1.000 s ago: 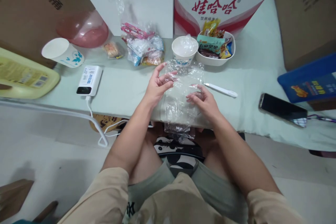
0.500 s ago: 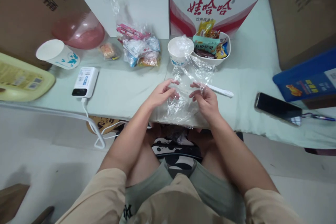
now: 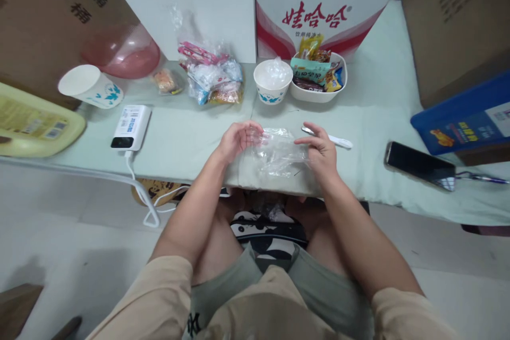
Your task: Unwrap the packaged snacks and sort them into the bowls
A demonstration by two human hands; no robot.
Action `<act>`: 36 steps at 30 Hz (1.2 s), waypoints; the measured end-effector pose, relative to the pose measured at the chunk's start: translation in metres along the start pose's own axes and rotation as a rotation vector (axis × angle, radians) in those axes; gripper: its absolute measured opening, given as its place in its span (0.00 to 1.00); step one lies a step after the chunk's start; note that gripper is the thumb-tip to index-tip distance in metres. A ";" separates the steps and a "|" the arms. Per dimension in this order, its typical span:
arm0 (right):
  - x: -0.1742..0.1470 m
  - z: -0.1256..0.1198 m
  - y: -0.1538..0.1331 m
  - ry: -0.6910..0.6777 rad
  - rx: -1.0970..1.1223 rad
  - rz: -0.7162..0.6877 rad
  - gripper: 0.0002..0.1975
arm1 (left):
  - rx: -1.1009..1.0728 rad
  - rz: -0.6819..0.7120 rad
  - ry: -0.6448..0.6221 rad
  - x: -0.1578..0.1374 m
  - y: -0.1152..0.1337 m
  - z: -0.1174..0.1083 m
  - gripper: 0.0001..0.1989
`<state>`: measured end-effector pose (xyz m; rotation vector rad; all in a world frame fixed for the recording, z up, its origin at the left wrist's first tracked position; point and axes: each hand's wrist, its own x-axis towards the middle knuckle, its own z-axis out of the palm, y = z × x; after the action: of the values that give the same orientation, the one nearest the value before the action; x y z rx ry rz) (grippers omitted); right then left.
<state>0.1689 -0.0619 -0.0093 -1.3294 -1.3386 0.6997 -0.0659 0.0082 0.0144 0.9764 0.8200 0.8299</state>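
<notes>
A crumpled clear plastic bag [image 3: 277, 154] stretches between my two hands, low over the near edge of the cloth-covered table. Curled fingers of my left hand [image 3: 240, 142] have the bag's left side. On the other side my right hand [image 3: 321, 151] grips it lower down, index and middle fingers reaching out over it. A white plastic spoon or knife [image 3: 338, 141], its end partly hidden, lies behind the right hand. Beyond the hands stand a paper cup [image 3: 272, 83] with clear plastic inside and a white bowl [image 3: 319, 96] of wrapped snacks.
Bagged snacks [image 3: 215, 77] and a small wrapped snack [image 3: 166, 82] lie left of the cup. Farther left are a tipped paper cup [image 3: 91, 86], a cabled power bank [image 3: 130, 127] and a yellow jug [image 3: 40, 122]. A phone [image 3: 420, 164] lies right; cartons [image 3: 319, 10] line the back.
The clear plastic has been drawn back from beside the cup and bowl and now lies bunched between my hands. My hands have moved slightly apart, and more of the cup shows.
</notes>
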 end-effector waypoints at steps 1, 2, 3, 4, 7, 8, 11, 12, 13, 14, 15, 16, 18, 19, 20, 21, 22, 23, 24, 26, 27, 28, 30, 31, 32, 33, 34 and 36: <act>0.001 0.000 0.001 0.022 0.011 0.021 0.12 | 0.041 0.020 0.017 0.000 0.000 0.000 0.16; 0.001 0.000 0.001 0.034 0.025 0.042 0.11 | 0.101 0.049 0.047 0.000 -0.001 0.000 0.14; 0.002 0.001 0.001 0.038 0.046 0.061 0.10 | 0.163 0.079 0.079 -0.001 -0.002 0.000 0.13; 0.003 0.002 0.001 0.036 0.075 0.080 0.08 | 0.207 0.101 0.101 -0.001 -0.003 0.001 0.13; 0.005 0.006 0.001 -0.013 0.222 0.147 0.18 | 0.176 0.099 0.073 -0.003 -0.002 0.001 0.24; 0.005 0.007 0.001 -0.044 0.288 0.176 0.24 | 0.130 0.088 0.047 -0.004 -0.002 0.000 0.28; 0.005 0.014 -0.004 -0.148 0.504 0.302 0.33 | 0.006 0.085 -0.012 -0.007 0.003 0.001 0.31; 0.005 0.016 -0.007 -0.182 0.570 0.354 0.34 | -0.027 0.093 -0.017 -0.008 0.005 0.003 0.32; 0.004 0.019 -0.010 -0.218 0.622 0.403 0.35 | -0.053 0.104 -0.011 -0.009 0.006 0.004 0.31; 0.004 0.021 -0.014 -0.259 0.658 0.447 0.36 | -0.066 0.119 0.010 -0.010 0.008 0.006 0.30; 0.004 0.024 -0.017 -0.305 0.675 0.487 0.37 | -0.067 0.135 0.043 -0.011 0.009 0.009 0.29; 0.003 0.026 -0.019 -0.352 0.677 0.525 0.36 | -0.056 0.150 0.082 -0.011 0.010 0.011 0.27; 0.003 0.030 -0.023 -0.413 0.648 0.591 0.32 | -0.012 0.173 0.159 -0.011 0.010 0.014 0.24; 0.003 0.031 -0.024 -0.413 0.624 0.612 0.28 | 0.011 0.181 0.188 -0.010 0.009 0.014 0.23; 0.003 0.032 -0.024 -0.391 0.596 0.620 0.25 | 0.031 0.187 0.211 -0.009 0.009 0.014 0.23; 0.004 0.032 -0.024 -0.354 0.566 0.621 0.23 | 0.047 0.197 0.236 -0.007 0.008 0.012 0.23; 0.005 0.031 -0.023 -0.311 0.537 0.620 0.22 | 0.056 0.210 0.273 -0.005 0.007 0.009 0.22; 0.006 0.030 -0.023 -0.266 0.515 0.621 0.21 | 0.057 0.226 0.323 -0.002 0.006 0.006 0.22; 0.007 0.028 -0.023 -0.220 0.502 0.626 0.20 | 0.050 0.239 0.384 0.000 0.005 0.002 0.21; 0.009 0.024 -0.022 -0.141 0.495 0.639 0.20 | 0.004 0.251 0.499 0.005 0.005 -0.007 0.21; 0.010 0.022 -0.022 -0.111 0.497 0.642 0.19 | -0.033 0.248 0.534 0.006 0.005 -0.010 0.22; 0.010 0.021 -0.021 -0.090 0.498 0.640 0.18 | -0.078 0.240 0.548 0.007 0.005 -0.012 0.22; 0.009 0.021 -0.020 -0.095 0.510 0.627 0.17 | -0.172 0.213 0.529 0.006 0.005 -0.012 0.24; 0.008 0.023 -0.019 -0.108 0.524 0.614 0.17 | -0.215 0.195 0.508 0.005 0.005 -0.011 0.25; 0.007 0.026 -0.018 -0.119 0.542 0.593 0.17 | -0.254 0.175 0.487 0.004 0.005 -0.010 0.25; 0.007 0.028 -0.017 -0.122 0.560 0.568 0.17 | -0.287 0.156 0.466 0.003 0.004 -0.008 0.26; 0.007 0.031 -0.016 -0.122 0.575 0.544 0.18 | -0.312 0.139 0.445 0.002 0.004 -0.006 0.26; 0.007 0.036 -0.015 -0.129 0.592 0.516 0.18 | -0.345 0.116 0.398 0.002 0.002 -0.003 0.25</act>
<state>0.1322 -0.0488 -0.0027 -1.1461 -0.7753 1.4290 -0.0685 0.0115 0.0144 0.5625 0.9231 1.2450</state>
